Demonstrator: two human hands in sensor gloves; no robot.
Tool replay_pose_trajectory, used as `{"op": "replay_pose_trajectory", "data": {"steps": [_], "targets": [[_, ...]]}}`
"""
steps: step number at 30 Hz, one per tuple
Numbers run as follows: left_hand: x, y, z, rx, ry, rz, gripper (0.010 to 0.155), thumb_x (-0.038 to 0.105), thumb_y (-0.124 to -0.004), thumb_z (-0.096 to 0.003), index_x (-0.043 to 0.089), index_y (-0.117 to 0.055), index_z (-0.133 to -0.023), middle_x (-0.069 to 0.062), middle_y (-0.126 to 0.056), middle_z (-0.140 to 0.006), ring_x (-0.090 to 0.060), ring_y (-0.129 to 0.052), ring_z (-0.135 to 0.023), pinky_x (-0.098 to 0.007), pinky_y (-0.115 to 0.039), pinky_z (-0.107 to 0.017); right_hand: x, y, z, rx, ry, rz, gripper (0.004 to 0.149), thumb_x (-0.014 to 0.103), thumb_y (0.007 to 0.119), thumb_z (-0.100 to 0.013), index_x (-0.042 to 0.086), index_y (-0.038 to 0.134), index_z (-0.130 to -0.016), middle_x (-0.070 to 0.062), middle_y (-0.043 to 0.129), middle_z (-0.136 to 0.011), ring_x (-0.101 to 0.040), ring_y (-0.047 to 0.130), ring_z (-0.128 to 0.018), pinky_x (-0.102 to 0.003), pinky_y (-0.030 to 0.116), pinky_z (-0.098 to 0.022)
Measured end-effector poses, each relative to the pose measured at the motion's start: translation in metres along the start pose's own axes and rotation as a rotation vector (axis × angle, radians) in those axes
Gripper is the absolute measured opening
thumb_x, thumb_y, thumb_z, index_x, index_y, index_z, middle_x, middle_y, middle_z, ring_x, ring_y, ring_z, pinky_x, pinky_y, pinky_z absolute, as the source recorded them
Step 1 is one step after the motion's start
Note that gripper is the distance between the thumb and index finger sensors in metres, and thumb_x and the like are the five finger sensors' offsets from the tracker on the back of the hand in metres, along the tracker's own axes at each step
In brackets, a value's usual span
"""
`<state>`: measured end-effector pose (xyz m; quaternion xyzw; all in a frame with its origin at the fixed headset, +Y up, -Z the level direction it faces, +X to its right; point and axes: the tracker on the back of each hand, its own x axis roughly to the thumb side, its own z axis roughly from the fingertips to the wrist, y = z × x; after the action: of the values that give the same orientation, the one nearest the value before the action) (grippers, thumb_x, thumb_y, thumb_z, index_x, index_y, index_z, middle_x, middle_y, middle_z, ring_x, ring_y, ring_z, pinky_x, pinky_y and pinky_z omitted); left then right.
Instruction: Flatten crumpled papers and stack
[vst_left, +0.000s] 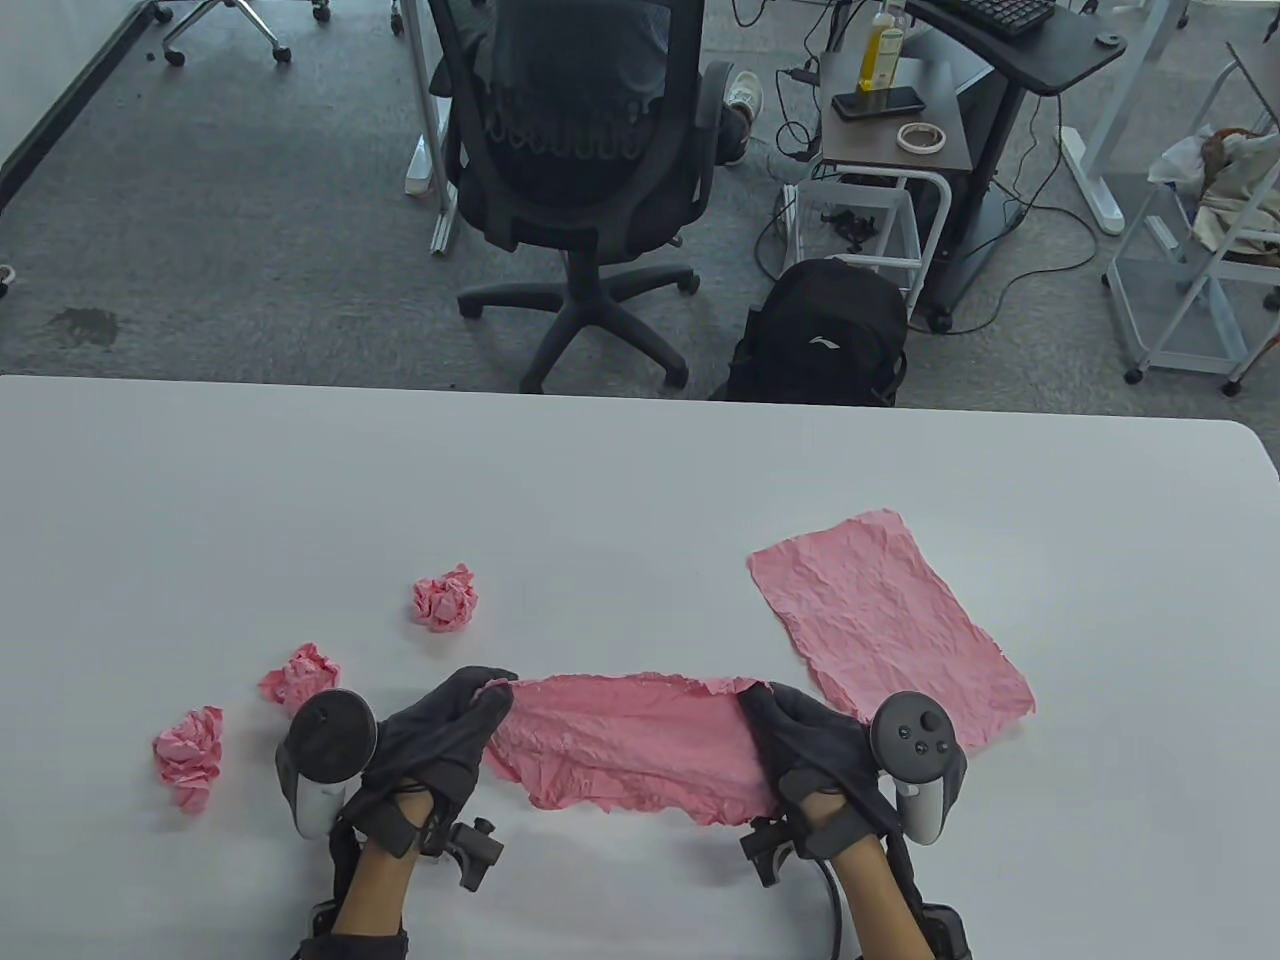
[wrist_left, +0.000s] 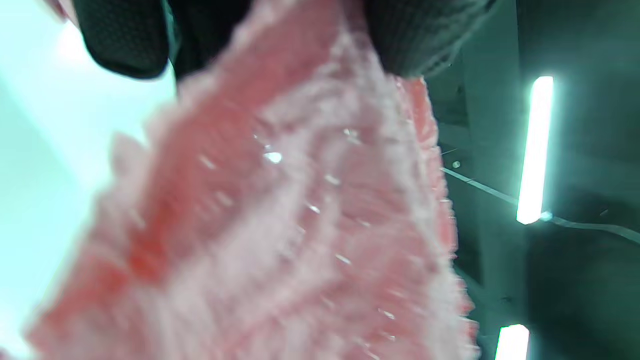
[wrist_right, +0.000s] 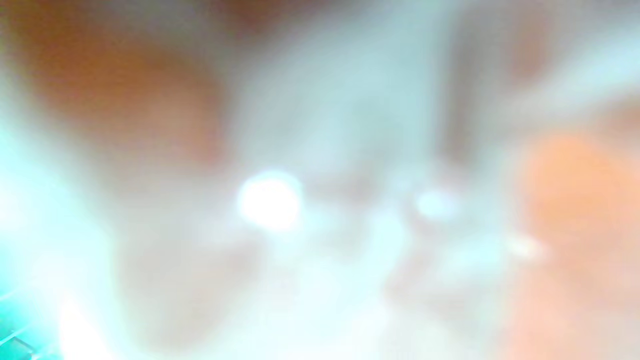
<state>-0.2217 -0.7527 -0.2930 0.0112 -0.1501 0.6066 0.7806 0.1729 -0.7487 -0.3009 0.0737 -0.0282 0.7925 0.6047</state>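
A wrinkled pink sheet (vst_left: 625, 745) is stretched between both hands near the table's front edge. My left hand (vst_left: 470, 705) pinches its left end, and my right hand (vst_left: 775, 710) pinches its right end. In the left wrist view the same pink sheet (wrist_left: 280, 215) fills the frame, held between dark gloved fingers (wrist_left: 415, 35) at the top. A flattened pink sheet (vst_left: 885, 620) lies on the table to the right. Three crumpled pink balls sit at the left: one (vst_left: 446, 598), one (vst_left: 300, 678) and one (vst_left: 190, 755). The right wrist view is a blur.
The white table (vst_left: 640, 480) ends at a far edge, beyond which stand an office chair (vst_left: 580, 170) and a black backpack (vst_left: 820, 335) on grey carpet. A small side table and a cart stand at the back right.
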Motion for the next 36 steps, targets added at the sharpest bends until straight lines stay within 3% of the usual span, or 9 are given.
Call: {"op": "replay_pose_trajectory", "data": {"steps": [3, 6, 11, 16, 21, 25, 28, 33, 36], "targets": [[-0.004, -0.008, -0.003, -0.047, 0.010, 0.228, 0.046, 0.041, -0.069, -0.0552, 0.025, -0.072, -0.098, -0.017, -0.070, -0.105, -0.052, -0.076, -0.098, -0.074, -0.063, -0.065, -0.002, 0.000, -0.002, 0.005, -0.030, -0.114, 0.045, 0.046, 0.074, -0.051, 0.012, 0.087, -0.077, 0.012, 0.096, -0.025, -0.007, 0.098, -0.006, -0.035, 0.087, -0.011], [-0.005, -0.011, -0.004, -0.071, 0.002, 0.215, 0.047, 0.041, -0.068, -0.0546, 0.025, -0.071, -0.098, -0.014, -0.088, -0.089, -0.038, -0.109, -0.064, -0.053, -0.090, -0.048, -0.003, 0.002, -0.002, 0.035, -0.059, -0.259, 0.042, 0.045, 0.070, -0.053, 0.017, 0.082, -0.083, 0.009, 0.092, -0.043, -0.013, 0.099, -0.031, -0.041, 0.086, -0.029], [-0.002, -0.004, -0.004, -0.037, -0.029, 0.096, 0.046, 0.042, -0.072, -0.0538, 0.024, -0.076, -0.096, 0.001, -0.100, -0.065, -0.012, -0.115, -0.030, -0.035, -0.097, -0.028, -0.011, 0.010, -0.005, 0.145, -0.039, -0.535, 0.041, 0.034, 0.069, -0.054, 0.021, 0.072, -0.092, -0.008, 0.081, -0.079, -0.041, 0.091, -0.069, -0.052, 0.085, -0.040], [-0.003, 0.006, -0.002, 0.055, 0.000, -0.051, 0.046, 0.042, -0.078, -0.0528, 0.020, -0.082, -0.093, 0.002, -0.102, -0.053, -0.006, -0.109, -0.015, -0.030, -0.095, -0.017, -0.016, 0.015, -0.006, 0.169, 0.019, -0.624, 0.042, 0.020, 0.072, -0.051, 0.017, 0.067, -0.093, -0.014, 0.088, -0.076, -0.027, 0.104, -0.040, -0.035, 0.091, -0.023], [-0.002, 0.015, 0.000, 0.111, 0.084, -0.293, 0.046, 0.042, -0.081, -0.0514, 0.017, -0.086, -0.090, 0.002, -0.104, -0.048, -0.006, -0.108, -0.008, -0.029, -0.094, -0.012, -0.022, 0.008, -0.005, 0.145, 0.174, -0.282, 0.042, 0.024, 0.080, -0.050, 0.012, 0.073, -0.089, -0.012, 0.095, -0.063, -0.009, 0.099, -0.008, -0.019, 0.085, 0.000], [-0.003, 0.015, 0.004, 0.101, 0.173, -0.494, 0.050, 0.041, -0.084, -0.0506, 0.015, -0.083, -0.093, -0.004, -0.102, -0.058, -0.015, -0.111, -0.020, -0.037, -0.093, -0.021, -0.026, 0.009, -0.002, 0.103, 0.281, -0.071, 0.042, 0.031, 0.087, -0.048, 0.001, 0.083, -0.077, -0.005, 0.102, -0.036, -0.009, 0.096, 0.007, -0.021, 0.081, 0.010], [0.006, 0.006, 0.002, 0.121, 0.079, -0.728, 0.068, 0.036, -0.086, -0.0492, 0.018, -0.060, -0.109, -0.017, -0.072, -0.099, -0.043, -0.091, -0.078, -0.060, -0.072, -0.059, -0.024, 0.011, -0.001, 0.085, 0.324, 0.118, 0.042, 0.032, 0.086, -0.048, -0.004, 0.087, -0.070, -0.005, 0.103, -0.028, -0.010, 0.095, 0.013, -0.022, 0.080, 0.015], [0.028, -0.051, -0.006, -0.195, -0.076, -0.864, 0.055, 0.034, -0.086, -0.0490, 0.022, -0.077, -0.102, -0.011, -0.079, -0.099, -0.041, -0.088, -0.086, -0.062, -0.066, -0.066, -0.023, 0.011, -0.001, 0.059, 0.335, 0.297, 0.045, 0.038, 0.079, -0.049, -0.002, 0.090, -0.066, -0.003, 0.104, -0.025, -0.009, 0.095, 0.015, -0.021, 0.081, 0.016], [0.015, -0.077, -0.007, -0.453, 0.090, -1.007, 0.061, 0.036, -0.087, -0.0481, 0.023, -0.071, -0.106, -0.011, -0.072, -0.106, -0.044, -0.078, -0.097, -0.066, -0.059, -0.069, -0.024, 0.006, 0.000, 0.061, 0.341, 0.286, 0.045, 0.038, 0.079, -0.049, -0.002, 0.090, -0.066, -0.003, 0.104, -0.025, -0.009, 0.095, 0.016, -0.021, 0.081, 0.016]]}}
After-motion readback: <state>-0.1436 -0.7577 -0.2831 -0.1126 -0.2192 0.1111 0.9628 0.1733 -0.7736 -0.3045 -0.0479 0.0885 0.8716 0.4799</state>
